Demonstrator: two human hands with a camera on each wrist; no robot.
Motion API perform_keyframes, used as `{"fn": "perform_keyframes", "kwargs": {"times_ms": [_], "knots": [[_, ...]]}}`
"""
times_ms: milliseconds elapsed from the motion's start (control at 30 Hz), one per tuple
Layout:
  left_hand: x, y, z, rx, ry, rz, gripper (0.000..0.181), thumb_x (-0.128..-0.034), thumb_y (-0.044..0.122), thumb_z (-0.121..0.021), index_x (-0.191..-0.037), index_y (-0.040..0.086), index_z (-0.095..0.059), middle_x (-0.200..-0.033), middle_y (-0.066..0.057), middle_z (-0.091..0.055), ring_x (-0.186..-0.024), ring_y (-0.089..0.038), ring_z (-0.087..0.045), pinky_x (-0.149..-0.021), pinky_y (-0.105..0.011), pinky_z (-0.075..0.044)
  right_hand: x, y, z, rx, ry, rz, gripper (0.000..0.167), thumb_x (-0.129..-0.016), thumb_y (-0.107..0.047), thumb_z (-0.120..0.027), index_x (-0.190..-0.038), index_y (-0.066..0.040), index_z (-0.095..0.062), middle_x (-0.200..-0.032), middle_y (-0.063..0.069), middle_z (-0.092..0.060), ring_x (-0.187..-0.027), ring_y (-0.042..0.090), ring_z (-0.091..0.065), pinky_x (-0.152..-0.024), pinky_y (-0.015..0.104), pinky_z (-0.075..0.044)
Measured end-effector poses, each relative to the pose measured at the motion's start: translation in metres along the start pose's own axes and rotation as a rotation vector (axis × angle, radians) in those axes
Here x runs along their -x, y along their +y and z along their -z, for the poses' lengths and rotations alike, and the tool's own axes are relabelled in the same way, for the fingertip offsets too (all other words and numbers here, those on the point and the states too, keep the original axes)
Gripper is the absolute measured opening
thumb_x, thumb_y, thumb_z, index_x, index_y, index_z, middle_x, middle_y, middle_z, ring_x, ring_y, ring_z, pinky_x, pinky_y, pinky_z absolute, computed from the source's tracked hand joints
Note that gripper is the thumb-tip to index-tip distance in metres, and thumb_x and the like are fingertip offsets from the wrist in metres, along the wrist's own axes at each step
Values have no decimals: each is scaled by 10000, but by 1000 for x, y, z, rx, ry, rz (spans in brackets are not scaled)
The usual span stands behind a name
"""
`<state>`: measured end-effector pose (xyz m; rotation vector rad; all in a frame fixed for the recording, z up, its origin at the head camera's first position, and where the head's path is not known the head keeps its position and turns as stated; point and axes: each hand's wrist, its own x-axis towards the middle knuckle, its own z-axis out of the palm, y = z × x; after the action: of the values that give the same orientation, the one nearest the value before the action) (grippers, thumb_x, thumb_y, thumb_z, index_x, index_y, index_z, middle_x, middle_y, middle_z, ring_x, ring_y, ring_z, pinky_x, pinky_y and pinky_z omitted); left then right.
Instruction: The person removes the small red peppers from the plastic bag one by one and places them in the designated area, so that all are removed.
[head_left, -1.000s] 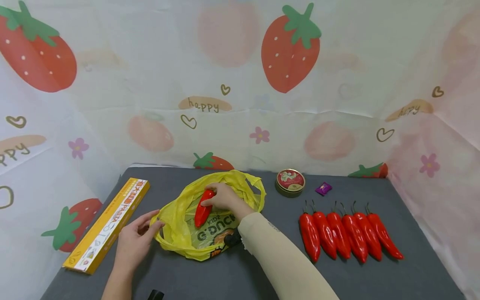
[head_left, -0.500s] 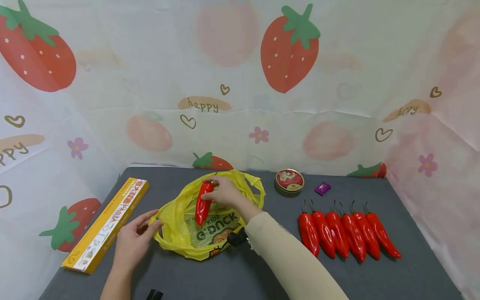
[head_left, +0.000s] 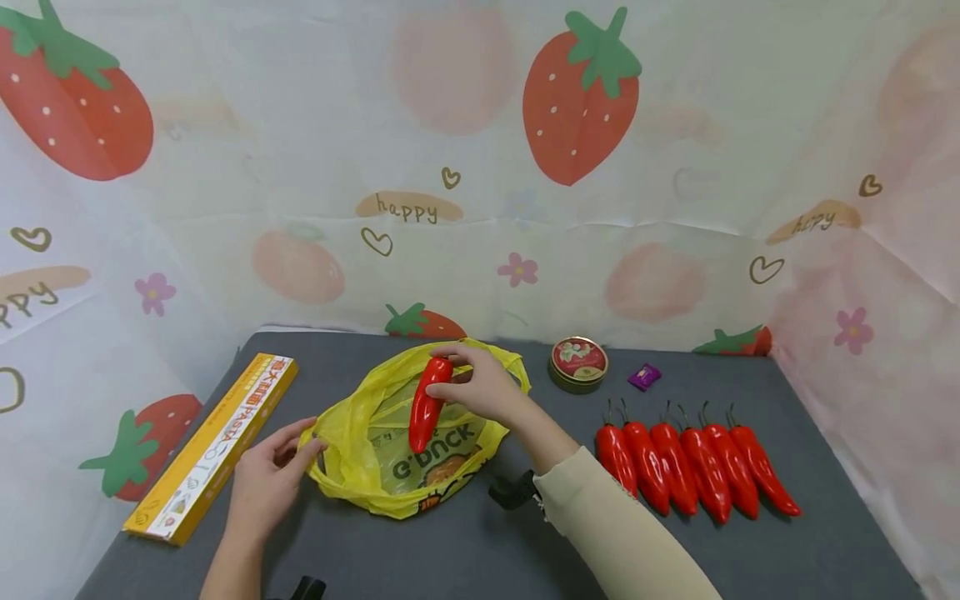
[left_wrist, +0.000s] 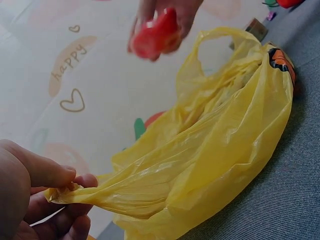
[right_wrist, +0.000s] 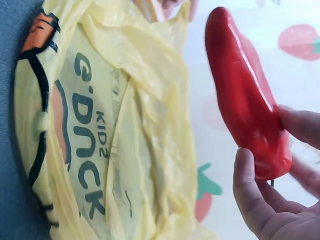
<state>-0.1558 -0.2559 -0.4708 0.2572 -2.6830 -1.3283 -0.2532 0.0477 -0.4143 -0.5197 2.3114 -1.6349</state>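
Observation:
A yellow plastic bag with its mouth spread open lies on the table. My left hand pinches the bag's left edge between thumb and fingers; the left wrist view shows the bunched film there. Above the bag's mouth, my right hand holds a red chili pepper by its stem end, tip pointing down toward the bag. In the right wrist view the pepper is clear of the bag, with thumb and fingertips around its thick end. Several more red chili peppers lie in a row at the right.
Left of the bag lies a long yellow pasta box. Behind, to the right, stand a round red-lidded tin and a small purple wrapped candy. A strawberry-print cloth hangs behind the dark grey table.
The right hand has lifted the chili pepper up from the bag's inside and shifted it slightly to the right. The left hand keeps its hold on the bag's edge.

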Motion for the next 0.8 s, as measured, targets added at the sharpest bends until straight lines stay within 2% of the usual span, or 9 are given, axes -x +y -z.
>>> {"fn": "perform_keyframes", "kwargs": {"times_ms": [167, 367, 533, 633, 800], "knots": [[-1, 1, 1, -7, -3, 23, 518, -959, 497, -650, -1361, 171, -648, -1048, -54, -742, -846, -93, -581, -694, -223, -453, 23, 0, 11, 22, 19, 19, 486, -889, -276, -785, -1327, -192, -592, -1274, 67, -618, -1077, 289, -653, -794, 397, -588], [-1, -1, 1, -12, 12, 12, 512, -960, 494, -648, -1354, 167, -654, -1026, -49, -745, -829, -83, -577, -689, -220, -448, 52, 3, 29, 99, 66, 53, 518, -889, -310, -784, -1364, -187, -618, -1272, 48, -646, -1077, 270, -646, -755, 384, -589], [-1, -1, 0, -11, 17, -10, 492, -968, 468, -650, -1346, 153, -658, -1005, -61, -749, -796, -89, -565, -666, -230, -437, 74, 8, 47, 147, 113, 48, 532, -887, -309, -787, -1377, -193, -615, -1240, 61, -663, -1077, 266, -644, -717, 367, -586], [0, 0, 0, -8, 12, -6, 494, -968, 463, -654, -1350, 149, -655, -1014, -64, -747, -797, -92, -563, -662, -231, -435, 87, 14, 59, 175, 133, 48, 525, -883, -292, -794, -1368, -189, -620, -1222, 62, -674, -1071, 268, -652, -737, 360, -589], [0, 3, 0, 5, -3, 13, 503, -967, 470, -650, -1359, 155, -649, -1054, -69, -749, -818, -97, -569, -669, -231, -442, 106, 30, 80, 248, 170, 0, 522, -876, -313, -800, -1358, -214, -628, -1195, 64, -695, -1092, 278, -661, -727, 358, -588]]}}
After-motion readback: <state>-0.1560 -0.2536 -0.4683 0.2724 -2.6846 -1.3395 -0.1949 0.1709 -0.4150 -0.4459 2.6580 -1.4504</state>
